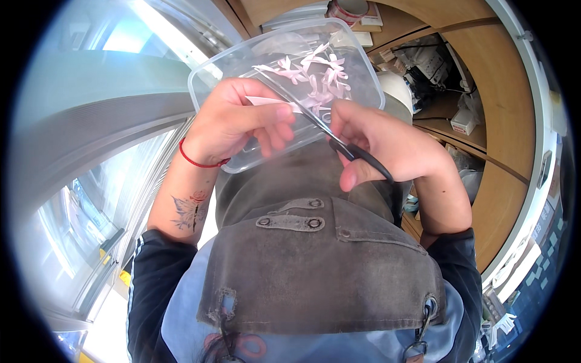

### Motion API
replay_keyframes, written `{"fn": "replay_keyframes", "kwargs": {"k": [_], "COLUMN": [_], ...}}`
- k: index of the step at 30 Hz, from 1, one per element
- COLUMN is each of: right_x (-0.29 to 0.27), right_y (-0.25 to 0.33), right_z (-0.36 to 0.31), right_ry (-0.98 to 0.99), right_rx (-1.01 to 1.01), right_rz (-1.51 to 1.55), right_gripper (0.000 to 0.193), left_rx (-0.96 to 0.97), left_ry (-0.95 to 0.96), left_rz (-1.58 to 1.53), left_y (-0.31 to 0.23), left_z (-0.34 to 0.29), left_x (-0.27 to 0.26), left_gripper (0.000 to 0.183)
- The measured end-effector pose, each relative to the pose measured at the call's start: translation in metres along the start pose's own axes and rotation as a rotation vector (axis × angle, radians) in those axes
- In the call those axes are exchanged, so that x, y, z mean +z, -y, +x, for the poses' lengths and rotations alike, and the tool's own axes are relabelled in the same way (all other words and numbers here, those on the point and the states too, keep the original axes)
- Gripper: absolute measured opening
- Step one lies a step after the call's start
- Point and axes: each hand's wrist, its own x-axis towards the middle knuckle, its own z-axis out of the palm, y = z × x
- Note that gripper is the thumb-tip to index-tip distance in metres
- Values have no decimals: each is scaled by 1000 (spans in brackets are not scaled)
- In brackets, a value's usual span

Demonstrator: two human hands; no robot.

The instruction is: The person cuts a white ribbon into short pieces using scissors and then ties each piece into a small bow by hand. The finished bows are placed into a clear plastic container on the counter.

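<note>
Several pink ribbon pieces (331, 78) lie in the clear plastic tub (191, 85), over which our left hand (236, 118) pinches a pale strip (265, 101) while our right hand (384, 138) grips black-handled scissors (347, 149).

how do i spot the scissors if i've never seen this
Find the large clear plastic tub of pale pink ribbon pieces beyond the apron. Over its near side, the right hand grips the scissors, blades pointing up and left. Unlike the pale ribbon pieces, they have slim silvery blades and black handles.
</note>
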Motion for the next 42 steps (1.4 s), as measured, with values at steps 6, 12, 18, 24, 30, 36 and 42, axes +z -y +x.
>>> {"fn": "replay_keyframes", "kwargs": {"k": [6, 12, 18, 24, 30, 36, 42], "right_x": [0, 0, 0, -4, -15, -33, -36], "right_y": [10, 11, 4, 1, 1, -19, -54], "right_z": [0, 1, 2, -6, -16, -20, 0], "right_ry": [-69, -56, -74, -34, -228, -953, -783], "right_rx": [-10, 12, -12, -104, -296, -345, -221], "right_rz": [-263, -319, -222, 23, 169, 128, 137], "right_gripper": [63, 60, 63, 68, 47, 31, 36], "left_rx": [-4, -3, 2, 55, 180, 203, 30], "left_ry": [26, -25, -22, -58, -332, -436, -430], "left_rz": [-6, 3, -30, -54, 234, 587, 952], "left_y": [1, 2, 3, 1, -3, 0, -13], "left_z": [0, -2, -1, -2, -3, -8, -14], "left_x": [-2, 0, -2, -2, -1, -6, -16], "left_gripper": [15, 13, 11, 11, 12, 12, 12]}}
